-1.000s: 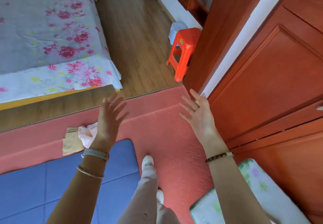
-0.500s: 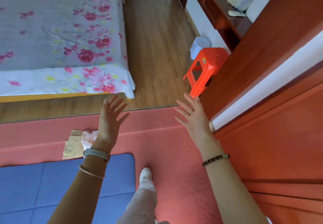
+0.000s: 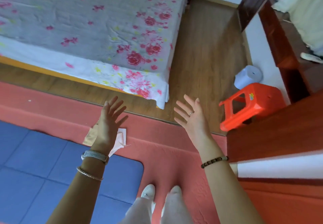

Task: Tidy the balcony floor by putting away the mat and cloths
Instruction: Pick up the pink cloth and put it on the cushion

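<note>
A: What's changing?

B: Mostly the view. Over the last second it's swinging away from the wooden cupboard doors and toward the bed [image 3: 87, 31]. The orange stool [image 3: 251, 105] is now fully in frame, and the floral cushion that was at bottom right is out of view.

A: Hands?

B: The left hand [image 3: 109, 124] and right hand [image 3: 194, 119] are staying raised in front, fingers spread wide, holding nothing. Same pose as before.

A: Task items?

B: They aren't moving. The blue mat [image 3: 52, 168] is lying flat on the red carpet [image 3: 166, 150] at lower left. The beige cloth [image 3: 90, 136] and pink cloth [image 3: 119, 140] are sitting folded on the carpet at the mat's far edge, partly hidden behind the left hand.

A: Meaning?

B: I'm reading it as not started. Nothing's picked up, and the person is just turning to face the pile. The left hand is lining up over the cloths, so those are probably first.
</note>
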